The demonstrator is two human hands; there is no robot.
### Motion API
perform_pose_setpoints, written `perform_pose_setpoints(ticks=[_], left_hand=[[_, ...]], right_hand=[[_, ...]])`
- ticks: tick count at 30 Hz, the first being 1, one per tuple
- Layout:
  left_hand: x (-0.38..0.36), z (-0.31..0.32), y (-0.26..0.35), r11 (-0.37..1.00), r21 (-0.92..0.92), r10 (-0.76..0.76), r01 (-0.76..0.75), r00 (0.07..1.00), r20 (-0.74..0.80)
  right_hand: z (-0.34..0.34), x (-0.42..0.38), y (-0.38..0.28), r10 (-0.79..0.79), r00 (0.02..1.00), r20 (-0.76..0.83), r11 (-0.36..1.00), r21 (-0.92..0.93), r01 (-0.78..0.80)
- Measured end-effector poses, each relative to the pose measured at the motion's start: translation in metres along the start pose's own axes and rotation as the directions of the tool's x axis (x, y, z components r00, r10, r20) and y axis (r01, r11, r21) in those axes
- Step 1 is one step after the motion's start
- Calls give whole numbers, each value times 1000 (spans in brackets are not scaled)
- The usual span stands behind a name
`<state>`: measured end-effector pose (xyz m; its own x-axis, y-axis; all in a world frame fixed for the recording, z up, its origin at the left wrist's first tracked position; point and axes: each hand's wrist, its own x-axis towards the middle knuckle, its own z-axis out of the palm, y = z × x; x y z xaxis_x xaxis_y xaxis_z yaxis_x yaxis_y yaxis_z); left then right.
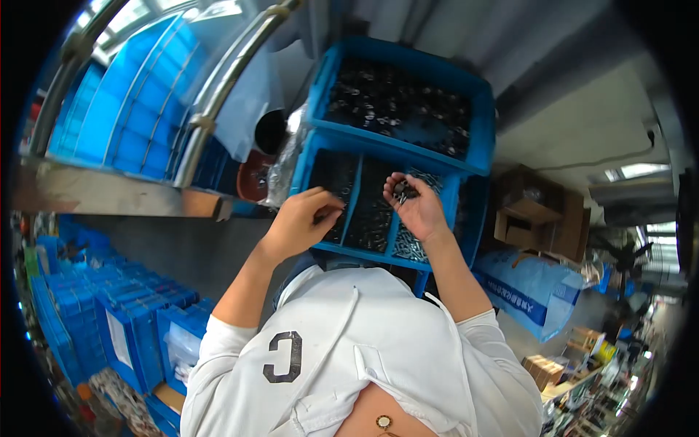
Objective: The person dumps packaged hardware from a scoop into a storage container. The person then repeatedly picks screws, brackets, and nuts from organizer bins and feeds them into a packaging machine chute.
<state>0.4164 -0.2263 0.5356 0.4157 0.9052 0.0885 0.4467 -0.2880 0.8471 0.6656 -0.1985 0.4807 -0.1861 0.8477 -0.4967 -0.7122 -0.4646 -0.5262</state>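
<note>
My left hand (304, 221) is over the left part of a blue divided bin (306, 149), its fingers curled together; what they hold, if anything, is hidden. Palm up, my right hand (416, 207) holds several small dark parts (404, 191) in its cupped fingers, above the bin's right side. Black parts lie in the left (331, 178) and middle (371, 211) compartments. Silver screw-like parts (411, 244) fill the right one. Behind it, a second blue bin (318, 91) holds many dark shiny pieces (397, 102).
A metal-railed rack (116, 191) with blue crates (138, 95) stands at the left. Stacked blue crates (95, 306) are at the lower left. Open cardboard boxes (539, 207) and a blue-and-white bag (528, 288) lie at the right. A reddish pot (253, 177) is beside the bins.
</note>
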Motion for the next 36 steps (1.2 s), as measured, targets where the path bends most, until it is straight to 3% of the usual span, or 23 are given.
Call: perform_pose_setpoints(ticks=[3, 5, 7, 10, 12, 15, 18, 21, 23, 24, 25, 28, 29, 32, 35, 36], left_hand=[[-57, -20, -20, 983, 12, -178, 183, 970, -163], [-86, -24, -37, 965, 40, -237, 259, 927, -290], [-102, -26, -47, 942, 126, -248, 312, 896, -369], [-108, -27, -50, 882, 347, -158, 318, 895, -417], [-111, -29, -60, 811, 508, -116, 291, 931, -347], [-110, -26, -74, 750, 625, -43, 216, 959, -280], [-103, -17, -89, 700, 648, -216, 302, 953, -210], [-99, -12, -102, 698, 634, -294, 333, 941, -170], [-101, -12, -101, 796, 530, -192, 292, 952, -236], [-100, -12, -97, 832, 493, -119, 254, 950, -289], [-100, -13, -90, 856, 416, -219, 308, 944, -249], [-79, -9, -67, 977, 209, 107, -38, 937, -332], [-65, -9, -53, 970, 201, 190, -134, 938, -292], [-15, 4, -37, 863, 379, 403, -333, 907, -120], [12, 40, -63, 655, 691, 379, -305, 924, 48], [16, 51, -76, 617, 736, 266, -278, 954, 137]], right_hand=[[53, 33, 3, -98, 977, 189, 958, -249, 144], [104, 60, 13, -186, 926, 327, 805, -489, 335], [141, 95, 30, -277, 790, 546, 286, -738, 611], [179, 140, 67, -320, 520, 792, -46, -561, 826], [202, 138, 71, -406, 341, 848, -142, -428, 893], [216, 105, 49, -516, 242, 822, -52, -312, 949], [197, 62, 16, -570, 284, 771, 42, -318, 947], [153, 24, -15, -644, 287, 709, 41, -343, 939], [117, -3, -31, -694, 330, 640, -5, -462, 887], [98, -12, -37, -669, 407, 621, -56, -589, 806], [77, -20, -40, -649, 483, 587, -106, -699, 707], [16, -34, -30, -533, 710, 461, -313, -887, 341], [-11, -30, -22, -489, 724, 486, -385, -865, 321], [-75, -14, 17, -350, 732, 585, -717, -670, 192], [-65, -24, 43, -330, 810, 485, -775, -629, 61], [-63, -26, 39, -307, 835, 458, -730, -676, 103]])
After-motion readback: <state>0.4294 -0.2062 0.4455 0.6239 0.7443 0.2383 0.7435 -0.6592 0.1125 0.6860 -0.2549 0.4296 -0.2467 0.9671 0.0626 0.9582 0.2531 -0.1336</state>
